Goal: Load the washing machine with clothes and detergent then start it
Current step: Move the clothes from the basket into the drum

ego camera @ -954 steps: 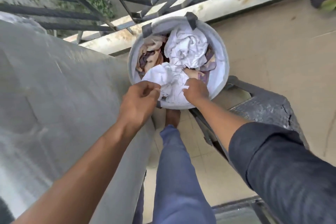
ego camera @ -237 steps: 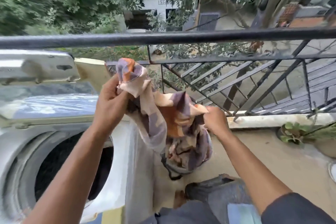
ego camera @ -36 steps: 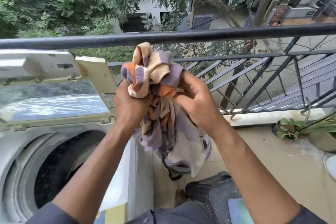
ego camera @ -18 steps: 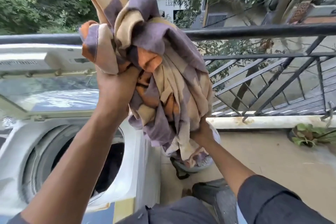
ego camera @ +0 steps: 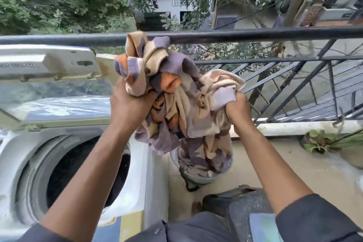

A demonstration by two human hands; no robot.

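Note:
A bunched cloth (ego camera: 176, 96) patterned in purple, orange and beige hangs in the air to the right of the washing machine (ego camera: 17, 143). My left hand (ego camera: 129, 108) grips its upper bundle and my right hand (ego camera: 236, 108) grips a fold on its right side. The machine's lid (ego camera: 49, 92) stands raised and its dark drum opening (ego camera: 82, 171) shows at lower left. The cloth's tail drops into a grey laundry basket (ego camera: 202, 178) on the floor, mostly hidden behind the cloth.
A black metal railing (ego camera: 255, 35) runs across just behind the cloth. A dark speckled stool (ego camera: 241, 202) stands at my feet on the right. A potted plant (ego camera: 318, 141) sits on the beige floor by the ledge at right.
Both hands have lowered the bundle from high overhead to railing height. My right hand came up from under the cloth to grip its right side.

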